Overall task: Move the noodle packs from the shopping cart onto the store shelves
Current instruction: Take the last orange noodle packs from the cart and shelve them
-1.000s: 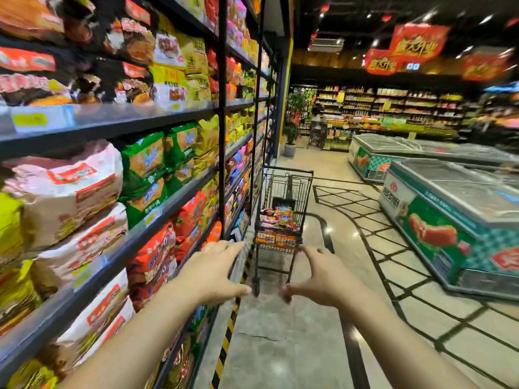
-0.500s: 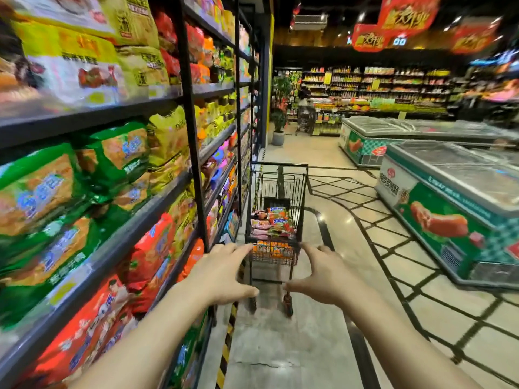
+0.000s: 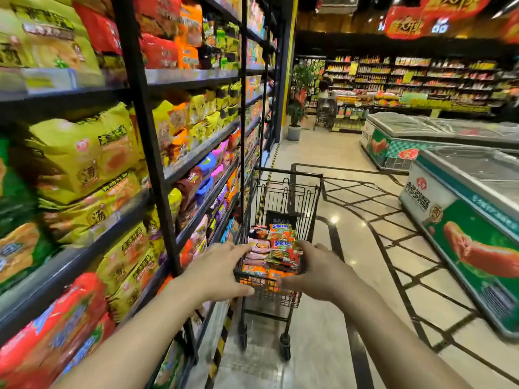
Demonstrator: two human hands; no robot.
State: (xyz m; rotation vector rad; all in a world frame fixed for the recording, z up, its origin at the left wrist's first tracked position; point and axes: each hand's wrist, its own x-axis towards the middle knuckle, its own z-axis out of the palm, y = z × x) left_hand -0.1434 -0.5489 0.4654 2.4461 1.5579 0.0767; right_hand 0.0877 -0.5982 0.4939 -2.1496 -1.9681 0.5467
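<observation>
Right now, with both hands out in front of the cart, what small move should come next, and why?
Probably lower both hands onto the top noodle pack and take hold. The left hand and right hand are spread open at the near end of the shopping cart, holding nothing, and the packs lie heaped between them. The shelves stand close on the left.

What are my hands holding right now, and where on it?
Nothing is held. The left hand and right hand reach with fingers spread toward the near end of the shopping cart, where the noodle packs lie; neither hand grips anything.
</observation>
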